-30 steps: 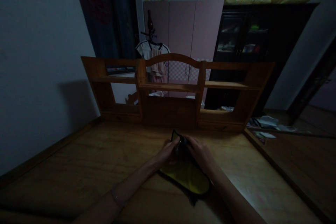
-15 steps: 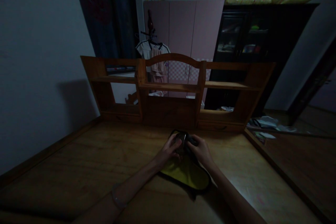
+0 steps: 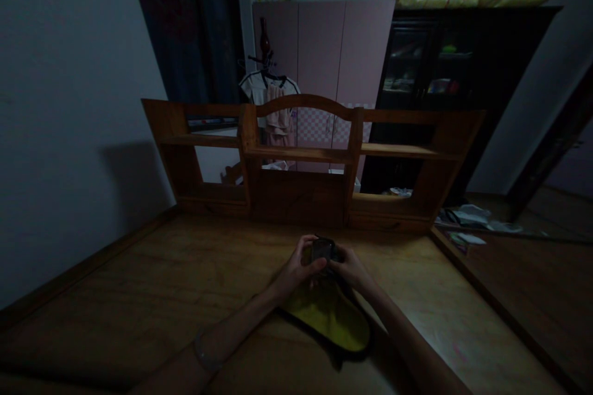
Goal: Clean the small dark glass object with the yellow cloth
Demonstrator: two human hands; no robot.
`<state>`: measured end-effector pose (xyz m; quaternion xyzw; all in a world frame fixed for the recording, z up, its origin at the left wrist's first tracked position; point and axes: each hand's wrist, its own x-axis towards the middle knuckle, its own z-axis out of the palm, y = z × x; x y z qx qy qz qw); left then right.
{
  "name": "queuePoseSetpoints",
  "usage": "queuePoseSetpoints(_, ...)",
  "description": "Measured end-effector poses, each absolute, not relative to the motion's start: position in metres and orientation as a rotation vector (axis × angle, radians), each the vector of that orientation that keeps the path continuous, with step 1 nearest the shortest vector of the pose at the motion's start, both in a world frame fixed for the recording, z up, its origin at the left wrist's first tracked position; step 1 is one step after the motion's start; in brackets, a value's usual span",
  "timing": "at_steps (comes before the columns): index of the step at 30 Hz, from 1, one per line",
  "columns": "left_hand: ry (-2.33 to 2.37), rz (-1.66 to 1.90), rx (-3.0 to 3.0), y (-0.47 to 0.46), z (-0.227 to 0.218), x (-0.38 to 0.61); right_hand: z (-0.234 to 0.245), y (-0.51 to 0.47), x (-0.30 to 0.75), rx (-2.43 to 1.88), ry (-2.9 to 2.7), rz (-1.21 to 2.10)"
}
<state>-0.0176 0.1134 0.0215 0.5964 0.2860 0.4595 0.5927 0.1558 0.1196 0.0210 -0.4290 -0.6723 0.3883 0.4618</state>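
Both my hands meet over a wooden table [image 3: 139,296] in a dim room. My left hand [image 3: 299,268] and my right hand [image 3: 349,268] are closed together around a small dark object [image 3: 323,250] held between them; I cannot make out what it is. A yellow fabric piece with a dark border [image 3: 331,318] hangs or lies below my hands, reaching toward me. A bracelet [image 3: 204,355] sits on my left wrist.
A wooden shelf unit [image 3: 306,154] stands along the table's far edge. Behind it are a pink wardrobe [image 3: 324,55], a dark glass cabinet [image 3: 435,74] with yellow bundles on top, and clothes on a stand [image 3: 271,99]. A wall is at left.
My hands have lifted slightly and drawn closer together around the dark object. The yellow fabric has shifted a little toward me.
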Motion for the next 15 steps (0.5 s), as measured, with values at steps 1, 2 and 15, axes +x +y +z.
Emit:
queuePoseSetpoints(1, 0.669, 1.073, 1.395, 0.114, 0.021, -0.018, 0.022, 0.118, 0.155, -1.052, -1.665, 0.964)
queuePoseSetpoints(2, 0.670, 1.070, 1.402, 0.115, 0.020, -0.018, 0.023, 0.117, 0.154, -1.052, -1.677, 0.953)
queuePoseSetpoints(15, 0.569, 1.059, 1.564, 0.121, 0.017, -0.016, 0.039, 0.098, 0.161, -1.366, -1.982, 0.181)
